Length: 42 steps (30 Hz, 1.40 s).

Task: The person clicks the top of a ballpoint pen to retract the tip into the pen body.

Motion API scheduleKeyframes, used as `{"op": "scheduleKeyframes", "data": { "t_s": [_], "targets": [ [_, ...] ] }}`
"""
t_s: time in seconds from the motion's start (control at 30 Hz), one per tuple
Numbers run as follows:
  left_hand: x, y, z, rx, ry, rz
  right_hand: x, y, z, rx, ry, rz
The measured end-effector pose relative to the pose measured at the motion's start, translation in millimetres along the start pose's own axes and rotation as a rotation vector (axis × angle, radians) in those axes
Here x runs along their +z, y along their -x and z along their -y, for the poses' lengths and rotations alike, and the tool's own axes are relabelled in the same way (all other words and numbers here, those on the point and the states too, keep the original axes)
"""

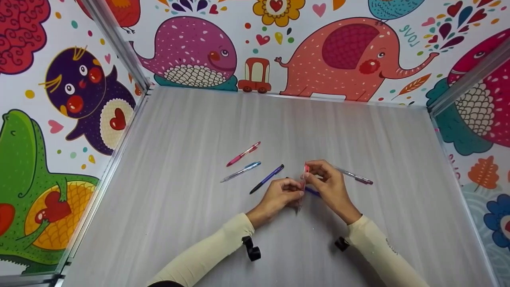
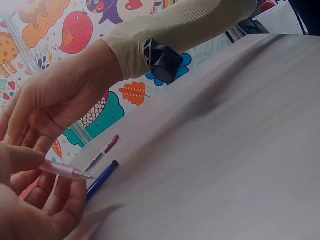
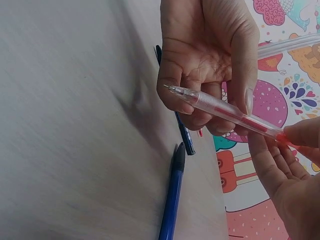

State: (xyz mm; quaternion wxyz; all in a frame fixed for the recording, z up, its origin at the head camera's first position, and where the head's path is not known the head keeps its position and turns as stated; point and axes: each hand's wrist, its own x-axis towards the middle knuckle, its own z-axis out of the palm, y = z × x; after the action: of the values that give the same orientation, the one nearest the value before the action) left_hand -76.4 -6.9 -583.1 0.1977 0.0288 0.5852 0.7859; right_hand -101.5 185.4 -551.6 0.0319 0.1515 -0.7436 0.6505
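Note:
A clear-barrelled pen with a red end [image 3: 222, 109] is held above the table between both hands. My left hand [image 1: 281, 195] pinches its barrel between thumb and fingers, the metal tip pointing down in the head view. At the upper, red end, my right hand [image 1: 328, 183] pinches with thumb and fingertips. Below the hands lies a blue pen [image 2: 102, 180], partly hidden by them in the head view. Just left of the left hand is a dark blue pen with a black end [image 1: 266, 179]. A clear pen with a dark reddish end [image 1: 356, 176] lies beyond the right hand.
Further left on the grey wood-grain table [image 1: 191, 131] lie a pink pen [image 1: 243, 154] and a clear pen with a light blue end [image 1: 241, 172]. Cartoon-printed panels [image 1: 255, 40] in metal frames border the table at the back and both sides.

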Motion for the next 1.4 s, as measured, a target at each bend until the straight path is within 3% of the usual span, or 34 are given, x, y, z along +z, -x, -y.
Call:
{"op": "scheduleKeyframes", "data": {
  "t_s": [0.23, 0.5, 0.7, 1.03, 1.4],
  "targets": [
    [-0.4, -1.3, -2.3, 0.016, -0.047, -0.014, -1.5, 1.3, -4.0, -0.011, -0.01, -0.006],
    [-5.1, -0.6, -1.9, 0.106, -0.256, -0.064, -2.1, 1.5, -6.0, -0.007, 0.005, 0.007],
    [-10.5, 0.5, -1.2, 0.145, -0.33, -0.096, -1.9, 2.1, -6.0, 0.042, 0.003, 0.008],
    [-28.5, 2.0, -7.8, 0.182, -0.375, -0.151, -6.5, 5.1, -12.5, 0.046, 0.025, 0.007],
    [-53.5, -0.5, -21.1, 0.212, -0.355, -0.231, -11.9, 9.4, -18.0, 0.105, 0.072, 0.021]
  ]
}}
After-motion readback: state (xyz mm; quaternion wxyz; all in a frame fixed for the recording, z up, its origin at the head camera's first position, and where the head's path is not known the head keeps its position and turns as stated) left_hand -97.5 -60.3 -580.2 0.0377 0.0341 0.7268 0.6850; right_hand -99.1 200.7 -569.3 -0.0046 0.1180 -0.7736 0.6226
